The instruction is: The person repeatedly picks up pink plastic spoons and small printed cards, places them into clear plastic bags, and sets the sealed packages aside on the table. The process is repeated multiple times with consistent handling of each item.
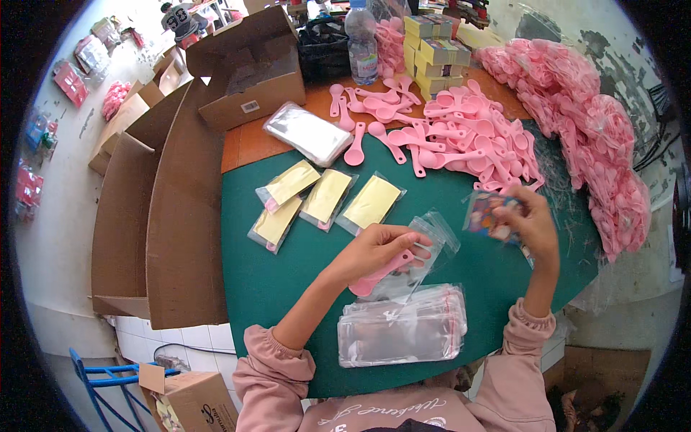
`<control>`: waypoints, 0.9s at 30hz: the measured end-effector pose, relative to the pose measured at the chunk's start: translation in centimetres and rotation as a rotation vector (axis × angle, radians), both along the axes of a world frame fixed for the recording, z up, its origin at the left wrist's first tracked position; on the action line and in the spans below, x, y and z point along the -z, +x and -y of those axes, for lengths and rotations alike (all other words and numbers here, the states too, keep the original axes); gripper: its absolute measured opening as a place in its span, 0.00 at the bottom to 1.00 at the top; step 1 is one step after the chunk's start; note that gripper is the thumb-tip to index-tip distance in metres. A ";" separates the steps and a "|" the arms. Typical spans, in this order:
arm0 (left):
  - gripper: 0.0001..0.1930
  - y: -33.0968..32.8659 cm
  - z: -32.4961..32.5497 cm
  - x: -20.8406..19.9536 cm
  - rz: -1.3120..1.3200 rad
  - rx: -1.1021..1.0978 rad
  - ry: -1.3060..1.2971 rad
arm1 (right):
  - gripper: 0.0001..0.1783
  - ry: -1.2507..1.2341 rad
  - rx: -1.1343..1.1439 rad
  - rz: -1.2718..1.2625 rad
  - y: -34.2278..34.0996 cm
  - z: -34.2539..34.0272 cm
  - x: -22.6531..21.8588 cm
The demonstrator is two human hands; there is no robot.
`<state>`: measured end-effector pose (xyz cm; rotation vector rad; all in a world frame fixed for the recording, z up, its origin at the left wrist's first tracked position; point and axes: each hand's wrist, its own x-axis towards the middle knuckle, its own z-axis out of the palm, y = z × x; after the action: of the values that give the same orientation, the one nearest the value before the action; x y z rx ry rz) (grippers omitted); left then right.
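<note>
My left hand is closed on a small clear plastic bag, and a pink measuring spoon shows beside the fingers. Whether the spoon lies inside that bag I cannot tell. To the right, my right hand pinches a colourful printed card, somewhat blurred. Below the left hand lies a stack of clear plastic bags on the green table top. Several packed bags with pale yellow cards lie left of and beyond that hand. Past both hands spreads a heap of pink spoons.
Another pack of clear sleeves lies near an open cardboard box. A water bottle and stacked yellow card bundles stand at the back. Bagged pink spoons line the right edge; a tall carton flanks the left.
</note>
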<state>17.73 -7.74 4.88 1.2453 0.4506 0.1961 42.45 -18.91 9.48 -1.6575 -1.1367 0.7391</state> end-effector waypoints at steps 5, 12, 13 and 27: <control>0.18 0.0 0.1 -0.1 -0.019 0.018 0.012 | 0.11 -0.072 -0.219 -0.028 -4.0 -1.3 0.0; 0.17 0.0 0.0 0.5 -0.011 0.081 0.191 | 0.10 -0.187 -0.467 0.072 -4.3 -1.6 -0.2; 0.17 0.1 0.0 0.5 -0.057 0.096 0.276 | 0.10 -0.227 -0.490 0.151 -4.3 -1.6 -0.5; 0.15 -0.1 0.2 1.4 -0.082 0.012 0.366 | 0.12 -0.072 -0.490 0.150 -4.5 -1.5 0.6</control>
<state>17.68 -7.91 3.46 1.6186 0.4921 0.2249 37.93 -17.43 8.88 -1.5246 -1.6718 0.9806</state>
